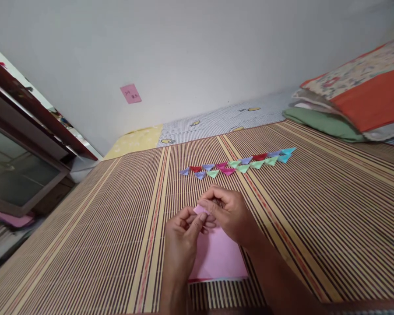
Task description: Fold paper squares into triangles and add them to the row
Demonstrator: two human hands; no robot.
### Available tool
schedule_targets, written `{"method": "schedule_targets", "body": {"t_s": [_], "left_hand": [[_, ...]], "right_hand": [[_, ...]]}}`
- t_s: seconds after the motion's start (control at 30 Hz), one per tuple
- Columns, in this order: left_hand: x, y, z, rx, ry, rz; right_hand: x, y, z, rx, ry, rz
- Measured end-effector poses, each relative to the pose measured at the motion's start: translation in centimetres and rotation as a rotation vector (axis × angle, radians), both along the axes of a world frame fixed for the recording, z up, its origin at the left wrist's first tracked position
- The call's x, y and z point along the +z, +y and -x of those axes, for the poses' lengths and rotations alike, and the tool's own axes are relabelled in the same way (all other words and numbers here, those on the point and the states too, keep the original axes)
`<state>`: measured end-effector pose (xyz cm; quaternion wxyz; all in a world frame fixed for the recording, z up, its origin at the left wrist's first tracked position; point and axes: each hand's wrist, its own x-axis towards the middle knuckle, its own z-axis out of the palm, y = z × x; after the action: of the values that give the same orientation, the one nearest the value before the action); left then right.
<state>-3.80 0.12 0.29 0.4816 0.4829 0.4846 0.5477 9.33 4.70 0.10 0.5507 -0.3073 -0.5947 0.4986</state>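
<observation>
Between both hands is a small piece of pink paper point(200, 210), raised above a stack of pink paper sheets point(221, 258). My left hand point(184, 232) pinches its lower left side with thumb and fingers. From the right, my right hand point(231, 214) grips the upper edge, thumb on top. The fingers cover most of the piece, so its full shape is hidden. Beyond the hands, several small folded paper triangles point(228, 171) in purple, red, magenta, green and blue lie in two slanting rows on the striped mat.
A striped bamboo mat point(124, 227) covers the surface. Folded bedding and a floral-and-orange pillow point(371, 100) are piled at the right. Patterned cloth point(213, 120) runs along the wall, where a pink note point(130, 93) is stuck. A glass-fronted cabinet point(16, 162) stands at left.
</observation>
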Motion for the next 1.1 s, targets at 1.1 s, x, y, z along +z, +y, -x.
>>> {"method": "schedule_targets", "body": {"t_s": [1.1], "left_hand": [[-1.6,0.5,0.5,0.043,0.205,-0.038]], "right_hand": [[-0.7,0.9,-0.4,0.028,-0.215,-0.136]]}}
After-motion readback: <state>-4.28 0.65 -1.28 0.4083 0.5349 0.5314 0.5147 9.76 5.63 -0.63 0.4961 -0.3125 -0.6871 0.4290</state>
